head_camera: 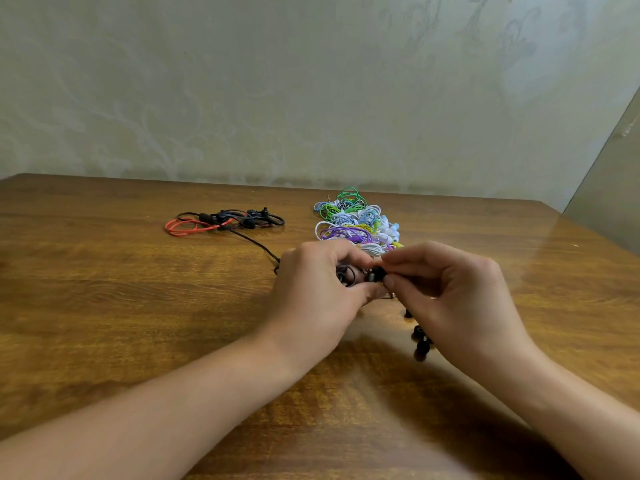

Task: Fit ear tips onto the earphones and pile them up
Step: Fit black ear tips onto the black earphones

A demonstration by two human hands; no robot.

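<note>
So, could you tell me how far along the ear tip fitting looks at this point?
Early, by the look of it. A small red and black pile lies at the far left, seemingly done. The left hand holds a black earphone while the right hand pinches an ear tip onto it. The big colourful pile and loose tips remain.

Worktop (121, 306): brown woodgrain. Wall (242, 81): pale green, floral pattern. Cables at 11 o'clock (221, 221): black, red. Pile at 12 o'clock (356, 220): green, white, blue, purple, yellow. Ear tips (420, 341): black.

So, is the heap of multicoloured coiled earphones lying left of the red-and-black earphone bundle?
No, the multicoloured earphone heap lies to the right of the red-and-black earphone bundle on the wooden table.
</note>
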